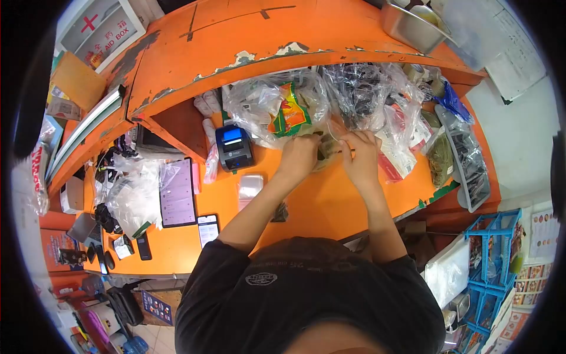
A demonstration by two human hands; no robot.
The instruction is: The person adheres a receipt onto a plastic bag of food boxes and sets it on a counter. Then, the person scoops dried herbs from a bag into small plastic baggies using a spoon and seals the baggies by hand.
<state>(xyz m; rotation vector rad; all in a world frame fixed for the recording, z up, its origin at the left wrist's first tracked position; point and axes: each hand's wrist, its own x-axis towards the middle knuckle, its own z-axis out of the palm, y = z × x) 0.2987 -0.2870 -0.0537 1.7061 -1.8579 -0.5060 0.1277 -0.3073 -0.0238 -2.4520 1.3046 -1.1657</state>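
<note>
Both hands are raised over the orange desk (306, 200), at the front of the shelf opening. My left hand (302, 154) has its fingers closed on the left side of a clear plastic bag (326, 158) with something dark in it. Across from it, my right hand (361, 152) pinches the bag's other side. Just behind the hands, a green, yellow and red packet (290, 112) lies among clear plastic bags. A blue and black device with a lit screen (234, 146) stands left of my left hand.
Left of the arms lie a phone (208, 229), a tablet (177, 193) and crumpled plastic (134, 197). Small clear packets (251, 187) rest beside my left forearm. A grey tray (467, 159) is at the desk's right end, above blue racks (490, 253). A metal container (413, 28) sits on the upper shelf.
</note>
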